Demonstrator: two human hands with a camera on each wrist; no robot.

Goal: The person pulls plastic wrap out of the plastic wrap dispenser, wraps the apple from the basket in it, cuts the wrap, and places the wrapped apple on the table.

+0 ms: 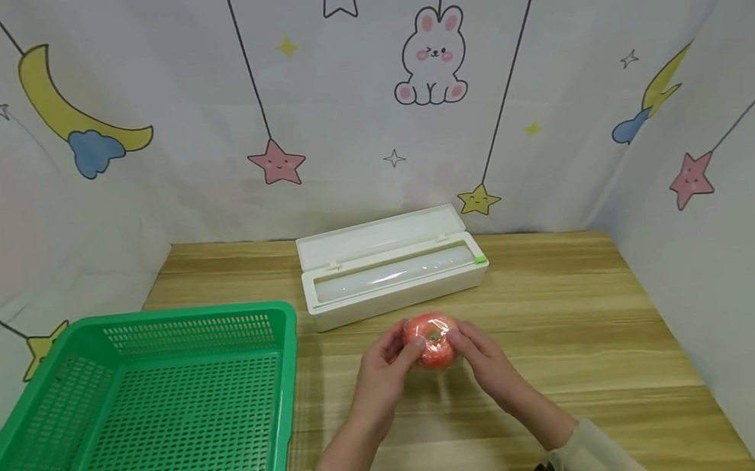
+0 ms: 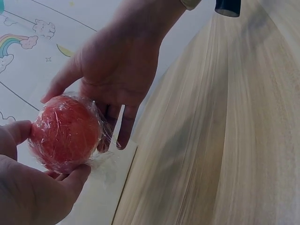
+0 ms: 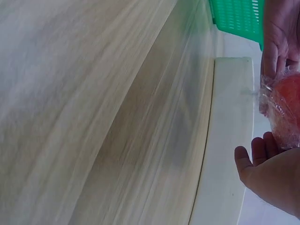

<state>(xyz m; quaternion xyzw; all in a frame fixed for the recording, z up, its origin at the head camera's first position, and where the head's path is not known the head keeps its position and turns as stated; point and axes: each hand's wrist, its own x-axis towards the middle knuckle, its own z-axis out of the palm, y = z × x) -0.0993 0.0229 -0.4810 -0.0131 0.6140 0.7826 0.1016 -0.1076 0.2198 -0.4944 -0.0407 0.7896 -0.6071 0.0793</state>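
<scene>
Both hands hold a round red fruit [image 1: 434,354] wrapped in clear cling film, above the wooden table. A greenish stem end faces up, and the thumbs lie near it; whether it is a tomato or an apple I cannot tell. My left hand [image 1: 377,377] grips its left side, my right hand [image 1: 497,369] its right side. In the left wrist view, loose film bunches under the fruit [image 2: 63,133], near the right hand's extended lower fingers. The right wrist view cuts off part of the fruit [image 3: 287,105]. Just behind stands a white cling film dispenser [image 1: 401,298], lid raised, roll inside.
A green plastic basket [image 1: 292,398] with perforated sides and base stands on the left of the table [image 1: 566,323]. Cloth walls [image 1: 347,77] with printed stars, clouds and a rabbit enclose the back and both sides.
</scene>
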